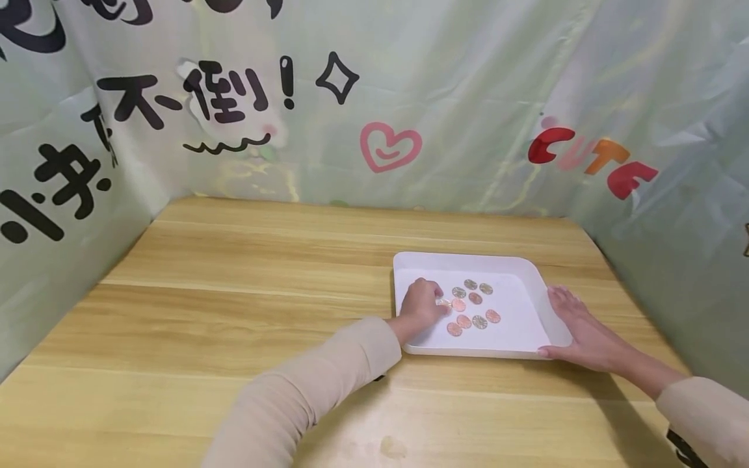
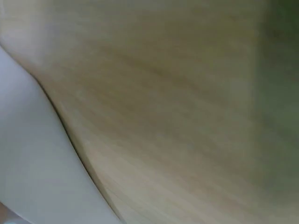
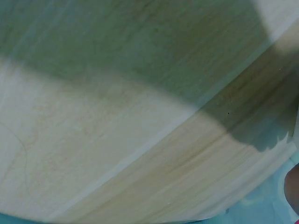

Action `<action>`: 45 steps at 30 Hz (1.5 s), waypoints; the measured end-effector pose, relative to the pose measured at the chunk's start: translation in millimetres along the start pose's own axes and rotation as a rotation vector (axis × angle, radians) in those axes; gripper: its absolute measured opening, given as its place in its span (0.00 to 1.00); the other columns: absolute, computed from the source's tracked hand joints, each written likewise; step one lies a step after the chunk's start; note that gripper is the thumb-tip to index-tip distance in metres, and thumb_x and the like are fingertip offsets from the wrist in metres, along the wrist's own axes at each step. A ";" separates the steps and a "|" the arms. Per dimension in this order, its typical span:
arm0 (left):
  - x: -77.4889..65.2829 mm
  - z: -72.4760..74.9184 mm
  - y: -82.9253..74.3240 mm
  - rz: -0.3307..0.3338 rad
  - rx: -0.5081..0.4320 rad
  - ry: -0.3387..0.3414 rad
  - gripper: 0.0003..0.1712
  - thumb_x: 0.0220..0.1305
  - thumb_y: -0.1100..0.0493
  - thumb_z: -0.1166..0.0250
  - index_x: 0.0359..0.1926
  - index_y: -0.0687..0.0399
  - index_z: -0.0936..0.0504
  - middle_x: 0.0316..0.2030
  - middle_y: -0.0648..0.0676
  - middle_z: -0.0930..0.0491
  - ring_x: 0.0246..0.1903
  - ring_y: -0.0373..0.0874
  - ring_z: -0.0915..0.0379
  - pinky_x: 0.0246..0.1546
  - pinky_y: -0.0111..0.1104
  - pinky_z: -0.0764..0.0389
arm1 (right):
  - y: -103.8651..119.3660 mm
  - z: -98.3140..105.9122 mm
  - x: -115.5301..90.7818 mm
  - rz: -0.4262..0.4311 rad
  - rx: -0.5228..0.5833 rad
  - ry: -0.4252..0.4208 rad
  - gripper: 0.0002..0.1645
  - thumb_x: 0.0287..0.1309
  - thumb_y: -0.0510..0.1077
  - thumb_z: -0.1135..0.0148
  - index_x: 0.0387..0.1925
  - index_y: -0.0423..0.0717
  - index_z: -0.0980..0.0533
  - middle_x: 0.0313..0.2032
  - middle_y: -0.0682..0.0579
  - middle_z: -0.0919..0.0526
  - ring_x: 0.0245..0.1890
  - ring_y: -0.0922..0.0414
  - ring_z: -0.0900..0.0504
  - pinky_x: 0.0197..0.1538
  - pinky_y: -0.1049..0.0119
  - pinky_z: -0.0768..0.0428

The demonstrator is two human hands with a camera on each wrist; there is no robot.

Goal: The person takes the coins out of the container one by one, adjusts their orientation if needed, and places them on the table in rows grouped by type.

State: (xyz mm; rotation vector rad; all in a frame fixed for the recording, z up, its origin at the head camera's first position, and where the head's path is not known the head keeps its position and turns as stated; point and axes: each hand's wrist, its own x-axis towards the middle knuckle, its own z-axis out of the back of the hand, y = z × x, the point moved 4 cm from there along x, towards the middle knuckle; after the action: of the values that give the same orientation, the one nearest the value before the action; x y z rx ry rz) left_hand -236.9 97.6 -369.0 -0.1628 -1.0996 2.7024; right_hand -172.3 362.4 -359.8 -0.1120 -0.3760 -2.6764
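A shallow white tray (image 1: 515, 292) sits on the wooden table, with several copper-coloured and silver-coloured coins (image 1: 480, 322) lying flat inside. My left hand (image 1: 420, 305) reaches over the tray's left wall, thumb and forefinger bent together at a coin (image 1: 445, 303) on the left of the group. My right hand (image 1: 585, 335) rests against the tray's right front corner, its fingers stretched along the right wall and the thumb at the front rim. The left wrist view catches the tray's smooth wall (image 2: 46, 149); only a bit of finger (image 3: 293, 186) shows in the right wrist view.
Pale wood tabletop (image 1: 234, 279) extends left of the tray and in front of it. A light green printed cloth (image 1: 468, 97) hangs behind the table and along both sides, close to its edges. My right forearm's shadow falls across the table.
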 end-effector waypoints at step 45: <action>-20.6 50.1 -2.5 -0.261 -0.142 0.062 0.09 0.54 0.63 0.33 0.21 0.64 0.18 0.21 0.56 0.19 0.18 0.33 0.39 0.19 0.18 0.38 | 0.1 1.1 -0.4 -0.034 -0.044 0.058 0.64 0.48 0.59 0.35 0.67 0.24 0.60 0.66 0.24 0.53 0.72 0.45 0.70 0.62 0.83 0.80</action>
State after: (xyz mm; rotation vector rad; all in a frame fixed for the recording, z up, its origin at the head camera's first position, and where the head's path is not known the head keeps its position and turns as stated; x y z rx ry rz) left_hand -225.8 60.5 -331.1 -0.1164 -1.2029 2.3767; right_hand -171.9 362.8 -358.9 -0.0417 -0.3036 -2.7150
